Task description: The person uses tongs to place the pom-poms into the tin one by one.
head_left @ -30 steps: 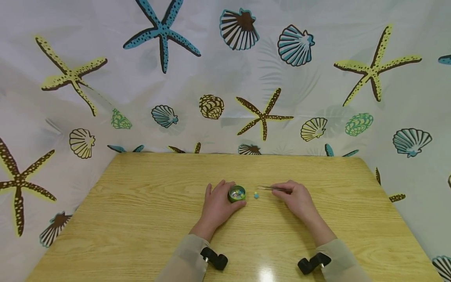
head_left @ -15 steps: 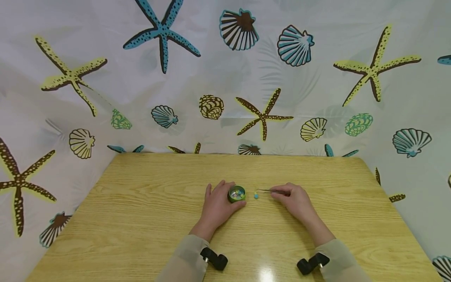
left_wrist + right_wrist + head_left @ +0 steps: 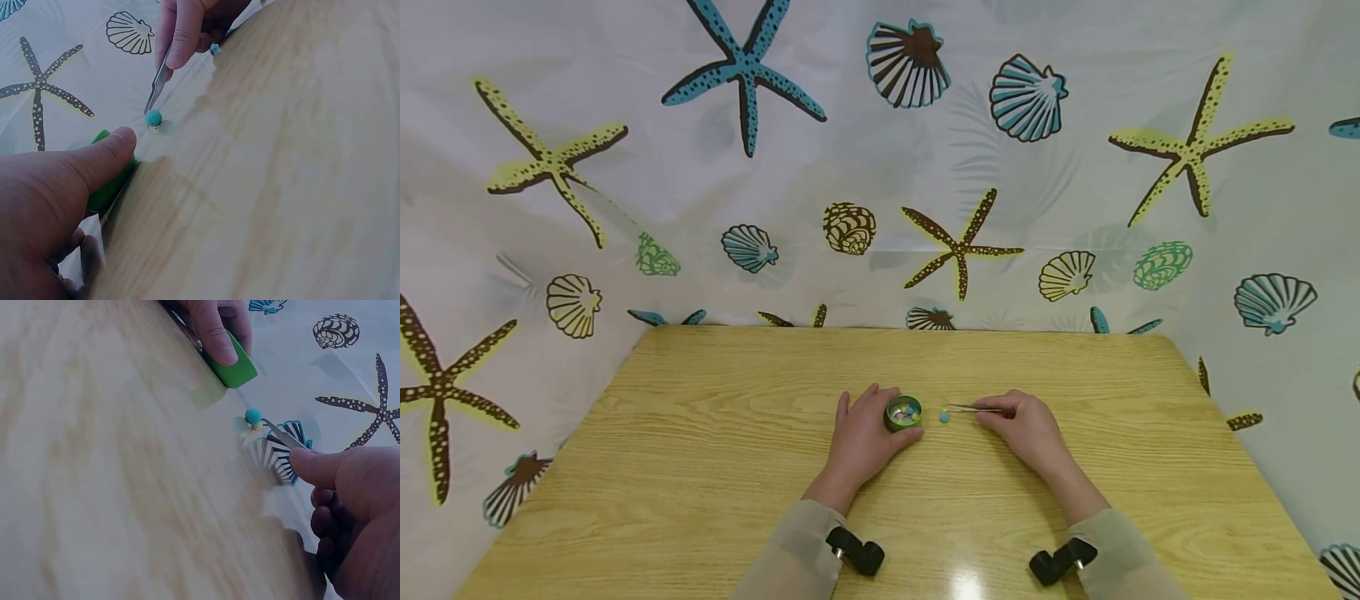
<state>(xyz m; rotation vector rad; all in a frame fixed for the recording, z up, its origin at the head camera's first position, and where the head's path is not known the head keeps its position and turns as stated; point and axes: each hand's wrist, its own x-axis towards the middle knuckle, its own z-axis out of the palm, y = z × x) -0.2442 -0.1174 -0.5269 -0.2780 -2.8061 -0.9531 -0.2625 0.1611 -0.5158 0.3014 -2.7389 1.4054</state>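
My left hand (image 3: 867,435) grips a small round green tin (image 3: 903,427), thumb in front and fingers behind. Several small coloured beads (image 3: 908,411) lie inside it. In the right wrist view the tin's green wall (image 3: 240,370) shows below the thumb. Between thumb and fingers my right hand (image 3: 1032,427) pinches metal tweezers (image 3: 976,408), pointing left. Their bent tips are beside a blue bead (image 3: 252,416) on the table, right of the tin. A small yellowish bead (image 3: 257,427) sits against the blue one, close to the tips; whether the tips grip it I cannot tell.
The wooden table (image 3: 737,467) spreads out around both hands. A white cloth (image 3: 790,283) printed with shells and starfish hangs behind the table and at its sides. A black mount (image 3: 857,550) is on each sleeve cuff.
The right hand has moved slightly left and toward me, bringing the tweezer tips down from above and beyond the beads to right beside them. The left hand and tin have stayed put.
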